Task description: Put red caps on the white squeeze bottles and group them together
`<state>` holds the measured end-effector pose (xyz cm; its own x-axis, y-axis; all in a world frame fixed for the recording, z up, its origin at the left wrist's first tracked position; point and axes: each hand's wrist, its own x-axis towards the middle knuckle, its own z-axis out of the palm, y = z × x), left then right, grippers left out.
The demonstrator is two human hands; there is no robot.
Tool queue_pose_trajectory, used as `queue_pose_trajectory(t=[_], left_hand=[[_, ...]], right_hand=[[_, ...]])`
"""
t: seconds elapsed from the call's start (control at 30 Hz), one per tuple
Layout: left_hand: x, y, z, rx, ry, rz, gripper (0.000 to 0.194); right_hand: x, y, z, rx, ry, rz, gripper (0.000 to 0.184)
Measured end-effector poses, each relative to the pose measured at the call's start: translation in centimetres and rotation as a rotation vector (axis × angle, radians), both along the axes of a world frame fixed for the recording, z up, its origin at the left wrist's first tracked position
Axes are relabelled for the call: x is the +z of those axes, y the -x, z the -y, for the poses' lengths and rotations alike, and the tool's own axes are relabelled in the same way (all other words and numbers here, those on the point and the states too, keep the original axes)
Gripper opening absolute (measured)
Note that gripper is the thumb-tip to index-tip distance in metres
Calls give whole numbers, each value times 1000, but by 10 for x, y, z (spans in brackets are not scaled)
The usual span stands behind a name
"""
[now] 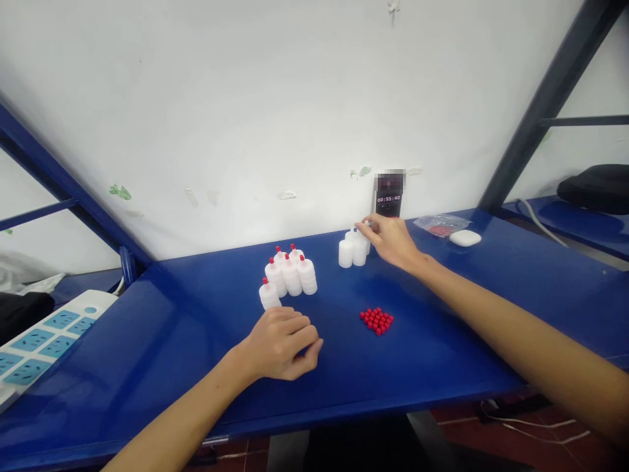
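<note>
- Currently, we reach our right hand to the plain bottles, a tight white group near the wall; the thumb and fingers are bent in at the top of one at the back, though we cannot tell if they grip it.
- We have our left hand loosely clenched over the surface, just in front of the nearest of the capped bottles; whether it hides anything, we cannot tell.
- We see white bodies and red tips on the capped bottles, which stand upright, close together, to the left of the plain ones.
- We have loose red caps in a flat cluster in front of the plain bottles, with neither hand touching them.
- We judge the step at hand to be fingertip work at a bottle's top; any move from here calls for a light pinch and a straight path, since close neighbours could tip.
- Behind our right hand, we see a phone with a timer, leaning by the wall.
</note>
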<state>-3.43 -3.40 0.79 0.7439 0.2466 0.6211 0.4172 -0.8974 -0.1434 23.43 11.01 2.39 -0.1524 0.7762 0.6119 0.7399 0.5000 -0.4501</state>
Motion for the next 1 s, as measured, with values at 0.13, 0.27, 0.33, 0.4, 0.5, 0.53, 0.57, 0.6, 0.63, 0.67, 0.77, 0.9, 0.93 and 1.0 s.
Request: queue_pose_trajectory(t=[0.13,0.27,0.33,0.4,0.5,0.53,0.57,0.6,0.63,0.67,0.77,0.9,0.93,1.0], left_hand=[[-7,-12,9,-29,170,-148,28],[-14,-19,11,-32,438,-250,28],[-13,-20,9,-5,538,-245,27],[-9,-23,6,53,587,-218,23],[-1,-32,0,194,631,-198,12],[1,-36,-2,237,642,-205,18],[2,-41,-5,265,644,-218,24],[3,-45,-8,282,636,-230,29],[3,-50,-12,289,620,-237,33],[3,-54,-14,285,600,-240,36],[-1,-61,-20,221,547,-222,43],[-6,-60,-19,131,523,-183,40],[-7,-60,-19,120,520,-177,39],[-9,-59,-18,109,512,-172,35]], right_hand=[[-8,1,-2,27,39,56,41],[-11,1,-1,22,75,99,43],[-10,0,1,-7,82,112,43],[-8,-1,5,-33,84,113,38],[-8,-4,13,-10,62,100,26],[-8,-5,16,14,52,93,24],[-8,-5,19,42,47,82,23],[-8,-4,22,66,49,65,22],[-9,-4,24,86,62,46,23],[-9,-2,27,101,84,27,24],[-11,3,33,114,157,-17,33],[-14,11,37,137,199,-50,43],[-15,12,38,147,195,-57,44],[-17,16,39,176,177,-78,43]])
